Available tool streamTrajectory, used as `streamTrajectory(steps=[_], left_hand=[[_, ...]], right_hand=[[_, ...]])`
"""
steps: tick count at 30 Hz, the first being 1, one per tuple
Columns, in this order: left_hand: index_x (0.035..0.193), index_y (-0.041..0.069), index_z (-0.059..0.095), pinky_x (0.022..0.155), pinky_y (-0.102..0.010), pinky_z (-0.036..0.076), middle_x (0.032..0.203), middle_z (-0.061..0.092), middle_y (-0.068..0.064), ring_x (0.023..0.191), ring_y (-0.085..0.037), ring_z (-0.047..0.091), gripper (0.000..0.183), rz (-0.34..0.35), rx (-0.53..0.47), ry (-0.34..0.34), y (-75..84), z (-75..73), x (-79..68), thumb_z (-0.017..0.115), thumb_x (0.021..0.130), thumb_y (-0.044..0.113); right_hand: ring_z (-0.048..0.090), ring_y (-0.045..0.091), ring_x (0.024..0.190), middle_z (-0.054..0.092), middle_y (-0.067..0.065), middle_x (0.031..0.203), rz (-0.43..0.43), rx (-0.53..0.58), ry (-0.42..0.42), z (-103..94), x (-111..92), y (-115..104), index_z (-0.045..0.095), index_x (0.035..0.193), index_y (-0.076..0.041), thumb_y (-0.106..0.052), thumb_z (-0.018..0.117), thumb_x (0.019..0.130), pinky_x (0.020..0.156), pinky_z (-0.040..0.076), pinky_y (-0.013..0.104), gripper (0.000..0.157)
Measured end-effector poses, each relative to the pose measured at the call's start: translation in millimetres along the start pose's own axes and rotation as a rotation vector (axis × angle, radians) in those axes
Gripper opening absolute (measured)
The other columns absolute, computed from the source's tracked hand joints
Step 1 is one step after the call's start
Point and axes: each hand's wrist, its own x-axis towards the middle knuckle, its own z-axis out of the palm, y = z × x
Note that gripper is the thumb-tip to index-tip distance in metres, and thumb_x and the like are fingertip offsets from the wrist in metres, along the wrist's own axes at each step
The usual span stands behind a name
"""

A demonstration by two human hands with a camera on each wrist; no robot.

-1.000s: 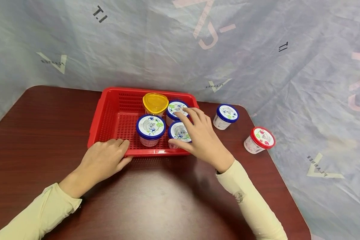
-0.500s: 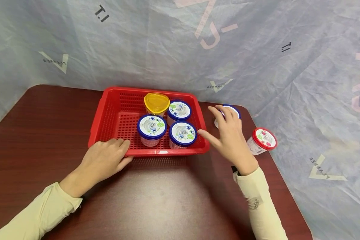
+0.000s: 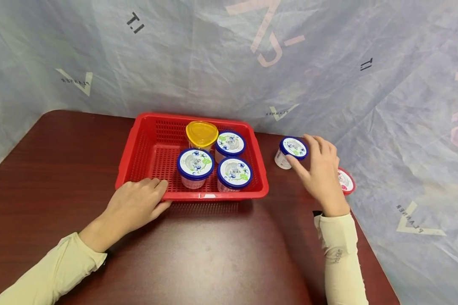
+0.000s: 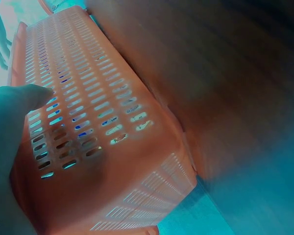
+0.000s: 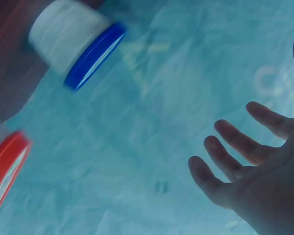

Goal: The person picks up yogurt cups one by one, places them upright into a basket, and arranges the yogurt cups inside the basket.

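My left hand (image 3: 135, 207) grips the front rim of a red plastic basket (image 3: 213, 195). Its fingers curl over the rim and, in the left wrist view, the thumb (image 4: 36, 96) lies against the perforated outer wall. Inside the basket stand a yellow-lidded tub (image 3: 202, 134) and three blue-lidded tubs, two at the front (image 3: 195, 164) and one behind. My right hand (image 3: 320, 178) reaches over the table's right side, fingers spread and empty, close beside another blue-lidded tub (image 3: 293, 147). In the right wrist view, this tub (image 5: 71, 39) stands apart from the fingers.
A red-lidded tub (image 3: 346, 181) stands at the table's right edge, partly hidden behind my right hand. The dark wooden table (image 3: 198, 258) ends against a grey printed sheet (image 3: 198, 59) hung at the back and right.
My right hand has moved away from the tubs in the basket, rightward to the blue-lidded tub outside it. My left hand keeps its grip on the basket rim.
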Motion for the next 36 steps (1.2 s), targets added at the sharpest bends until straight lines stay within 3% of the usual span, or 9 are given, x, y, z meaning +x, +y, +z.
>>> streamTrajectory(steps=[6,15,26,36], left_hand=[[0.097,0.000,0.065,0.044,-0.036,0.048,0.077,0.065,-0.012,0.059,-0.026,0.061,0.045,-0.003,0.011,-0.011,-0.1,1.2,-1.3,0.082,0.076,0.036],[0.097,0.000,0.065,0.044,-0.036,0.049,0.078,0.065,-0.012,0.059,-0.026,0.062,0.045,-0.011,0.010,-0.015,-0.3,1.6,-4.2,0.083,0.076,0.036],[0.097,0.000,0.065,0.045,-0.037,0.049,0.078,0.066,-0.013,0.060,-0.026,0.063,0.045,-0.011,0.008,-0.007,0.2,0.3,-3.2,0.083,0.076,0.036],[0.097,-0.001,0.065,0.045,-0.037,0.049,0.079,0.067,-0.013,0.060,-0.027,0.063,0.047,-0.003,0.009,0.004,0.9,0.2,-1.3,0.083,0.075,0.037]], right_hand=[[0.023,0.046,0.140,0.037,0.025,0.148,0.166,-0.030,-0.048,-10.7,-4,33,0.039,0.150,-0.006,-0.050,0.061,0.094,0.103,0.017,0.069,0.074],[0.018,0.052,0.140,0.030,0.031,0.150,0.316,-0.089,-0.119,-10.0,-7,69,0.034,0.151,-0.003,-0.061,0.055,0.093,0.105,0.012,0.071,0.084],[0.015,0.063,0.135,0.020,0.040,0.150,0.423,-0.149,-0.355,-8.5,-13,93,0.024,0.154,-0.001,-0.070,0.049,0.091,0.099,0.012,0.077,0.096],[0.020,0.068,0.129,0.021,0.044,0.146,0.493,-0.132,-0.437,-0.3,-20,106,0.011,0.156,0.000,-0.062,0.055,0.092,0.095,0.016,0.080,0.099]])
